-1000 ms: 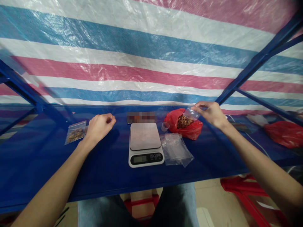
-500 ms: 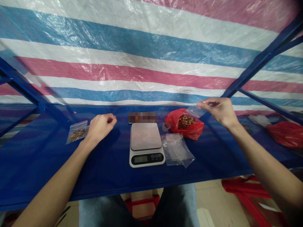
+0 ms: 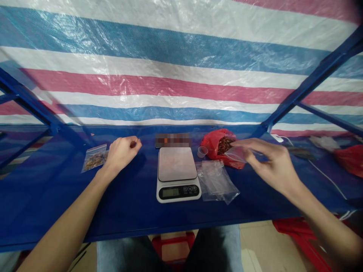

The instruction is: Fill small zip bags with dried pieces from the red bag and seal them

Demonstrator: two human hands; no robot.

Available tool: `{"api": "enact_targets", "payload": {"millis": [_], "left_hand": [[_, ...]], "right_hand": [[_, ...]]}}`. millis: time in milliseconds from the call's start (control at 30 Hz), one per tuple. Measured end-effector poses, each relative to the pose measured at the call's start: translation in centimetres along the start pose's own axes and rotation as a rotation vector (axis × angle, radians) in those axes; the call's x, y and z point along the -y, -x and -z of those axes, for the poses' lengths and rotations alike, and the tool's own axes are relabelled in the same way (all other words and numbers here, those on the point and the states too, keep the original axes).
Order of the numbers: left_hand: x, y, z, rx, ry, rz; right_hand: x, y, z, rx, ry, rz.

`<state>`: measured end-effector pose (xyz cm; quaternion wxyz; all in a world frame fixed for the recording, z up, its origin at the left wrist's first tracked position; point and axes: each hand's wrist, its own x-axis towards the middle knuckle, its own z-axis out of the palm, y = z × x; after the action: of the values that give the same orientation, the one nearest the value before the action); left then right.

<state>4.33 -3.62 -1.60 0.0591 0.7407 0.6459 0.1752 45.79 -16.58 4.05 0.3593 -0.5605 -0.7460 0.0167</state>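
My left hand (image 3: pixel 121 153) rests curled on the blue table top (image 3: pixel 51 196), with a small brown piece (image 3: pixel 133 144) pinched in its fingertips. Just left of that hand lies a filled zip bag of brown pieces (image 3: pixel 94 161). My right hand (image 3: pixel 273 164) is shut on the edge of a small clear zip bag (image 3: pixel 237 154), holding it low against the right side of an open red plastic bag (image 3: pixel 212 143) of brown pieces. A digital kitchen scale (image 3: pixel 178 175) stands between my hands, with nothing on its pan.
A small clear plastic cup (image 3: pixel 202 151) stands beside the red bag, and a pile of clear zip bags (image 3: pixel 216 181) lies in front of it. A pixelated object (image 3: pixel 172 140) sits behind the scale. A striped tarp (image 3: pixel 170 75) forms the back, and blue metal struts (image 3: pixel 312 83) cross at the sides.
My right hand has swung down from above the red bag, bringing the small zip bag low beside it. My left hand stays nearly still.
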Motion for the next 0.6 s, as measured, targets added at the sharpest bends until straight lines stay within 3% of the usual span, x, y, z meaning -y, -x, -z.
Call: {"api": "enact_targets", "payload": {"millis": [200, 433, 600], "left_hand": [[0.6, -0.1, -0.1, -0.022, 0.002, -0.004], [0.9, -0.2, 0.0, -0.018, -0.03, 0.04], [1.5, -0.4, 0.1, -0.064, -0.102, 0.048]], "right_hand": [[0.5, 2.5, -2.3, -0.019, 0.02, 0.299], [-1.0, 8.0, -5.1, 0.281, 0.199, 0.481], [-2.0, 10.4, -5.9, 0.416, 0.254, 0.475]]}}
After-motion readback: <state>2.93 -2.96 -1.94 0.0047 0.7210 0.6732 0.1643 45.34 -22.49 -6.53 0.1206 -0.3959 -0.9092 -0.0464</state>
